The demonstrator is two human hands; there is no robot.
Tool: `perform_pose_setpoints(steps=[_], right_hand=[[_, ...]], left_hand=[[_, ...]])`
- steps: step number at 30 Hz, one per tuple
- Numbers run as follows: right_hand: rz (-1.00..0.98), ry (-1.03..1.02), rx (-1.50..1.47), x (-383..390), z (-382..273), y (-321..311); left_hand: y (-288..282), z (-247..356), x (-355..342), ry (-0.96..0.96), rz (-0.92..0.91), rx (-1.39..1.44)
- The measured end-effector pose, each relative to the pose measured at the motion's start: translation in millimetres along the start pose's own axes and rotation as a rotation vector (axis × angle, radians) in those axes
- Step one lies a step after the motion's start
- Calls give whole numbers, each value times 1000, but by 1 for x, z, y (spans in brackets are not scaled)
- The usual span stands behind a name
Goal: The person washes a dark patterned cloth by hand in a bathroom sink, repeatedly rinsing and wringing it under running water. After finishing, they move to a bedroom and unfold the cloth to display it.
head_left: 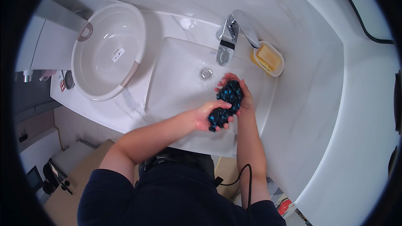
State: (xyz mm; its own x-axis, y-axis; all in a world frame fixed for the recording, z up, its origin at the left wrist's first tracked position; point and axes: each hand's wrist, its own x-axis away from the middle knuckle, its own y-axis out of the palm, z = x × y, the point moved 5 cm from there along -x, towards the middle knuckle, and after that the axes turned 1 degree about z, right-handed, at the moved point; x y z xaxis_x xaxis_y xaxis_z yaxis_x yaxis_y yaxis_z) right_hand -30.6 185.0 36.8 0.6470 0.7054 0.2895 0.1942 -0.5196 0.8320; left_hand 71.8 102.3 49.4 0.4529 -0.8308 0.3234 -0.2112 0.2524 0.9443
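Over the right part of the white sink [167, 79], both hands grip a bunched black cloth with bright blue patches [231, 94]. My left hand [203, 116] wraps the lower end of the bundle, its thumb lying across the top. Around the upper end, my right hand [247, 98] curls from the right side. The cloth is squeezed into a lumpy shape, so I cannot make out what kind of piece it is. My left hand looks wet. Beyond the hands stands a chrome faucet [227, 46], apart from them, and the metal drain [206, 73] shows below it.
A large pale basin [140, 29] rests tilted on the counter at the left. Right of the faucet, a white dish [281, 65] holds a yellow bar of soap [269, 57]. A marbled wall [310, 79] closes the right side. A black cable [250, 180] hangs by my right forearm.
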Motion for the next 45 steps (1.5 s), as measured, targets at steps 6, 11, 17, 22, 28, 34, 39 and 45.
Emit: perform_pose_setpoints(steps=[6,11,17,22,28,34,39,45], right_hand=[[-438,-390,-294,28,6,75],[-372,-217,-108,34,-24,90],[58,-88,470,25,-44,82],[263,-92,873,1,-28,62],[450,-110,1077,-24,-3,29],[582,-147,1401,-39,18,2],[696,-174,1521,-48,25,-9],[798,-65,1576,-46,27,-7]], left_hand=[[70,-16,6,294,-329,321],[95,-24,15,82,-297,253],[62,10,14,44,246,-314],[26,37,11,64,599,-741],[-10,56,3,37,802,-1043],[-40,58,-4,93,941,-1457],[-57,60,-14,138,1001,-1751],[-66,56,-14,146,1128,-1659]])
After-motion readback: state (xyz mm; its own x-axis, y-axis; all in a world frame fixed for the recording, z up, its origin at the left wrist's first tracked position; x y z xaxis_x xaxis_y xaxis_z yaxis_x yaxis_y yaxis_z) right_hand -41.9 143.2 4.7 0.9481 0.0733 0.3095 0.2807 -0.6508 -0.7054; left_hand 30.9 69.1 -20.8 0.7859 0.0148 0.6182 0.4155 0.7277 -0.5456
